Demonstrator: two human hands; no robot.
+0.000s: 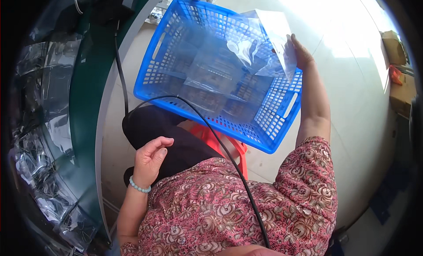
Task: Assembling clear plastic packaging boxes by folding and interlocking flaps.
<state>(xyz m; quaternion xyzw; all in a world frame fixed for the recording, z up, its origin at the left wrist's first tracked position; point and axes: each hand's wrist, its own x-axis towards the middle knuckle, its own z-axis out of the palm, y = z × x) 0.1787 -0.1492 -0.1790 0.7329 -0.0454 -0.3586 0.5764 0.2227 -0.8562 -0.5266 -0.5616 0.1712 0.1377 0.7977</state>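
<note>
My right hand (302, 53) is at the far right rim of a blue plastic basket (275, 146), closed on the edge of a clear plastic bag (276, 29). That bag hangs over the basket's right side, and light glares off it. Further clear plastic bags (216, 75) lie flat and overlapping inside the basket. My left hand (150, 163) hovers above my dark-trousered leg, left of the basket's near side. Its fingers are loosely bent with the thumb a little apart, and nothing shows in it. A pale bead bracelet (140, 185) circles that wrist.
On the left stands a green-topped table (86, 101) with several shiny plastic packages (57, 110) on it. A black cable (211, 128) runs across the basket's near edge and my body. A red stool (240, 152) is under the basket. Cardboard boxes (402, 95) stand far right.
</note>
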